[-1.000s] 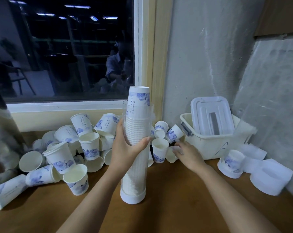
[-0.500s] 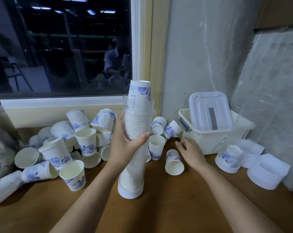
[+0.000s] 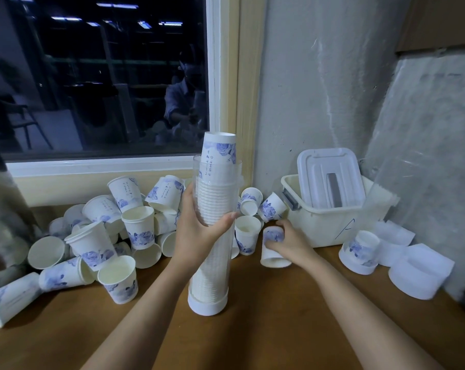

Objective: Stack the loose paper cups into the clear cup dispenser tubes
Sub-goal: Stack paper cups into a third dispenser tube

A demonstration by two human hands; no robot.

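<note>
The fingers (image 3: 274, 246) of our right hand (image 3: 292, 243) are curled round a single cup (image 3: 271, 253), thumb on its far side, and clamp it. The cup stands base up and mouth down, its rim at or just above the table (image 3: 266, 332); we cannot tell whether it has lifted clear.

It sits to the right of the dispenser tube (image 3: 212, 265), near it but apart, at about the tube's lower half. Our left hand (image 3: 196, 231) wraps the tube at mid-height, with the thumb across its front, and holds it upright on its white base.

The tube's long axis is vertical, so its open mouth lies up and to the left of the cup. The cup's own axis is roughly parallel to it, and it points the same way as the top cup (image 3: 220, 150), which already pokes above the rim. We judge the tube nearly full.

The loose cups (image 3: 106, 225) are heaped left of the tube, with a few behind it, and a white bin (image 3: 327, 231) stands to its right.
</note>
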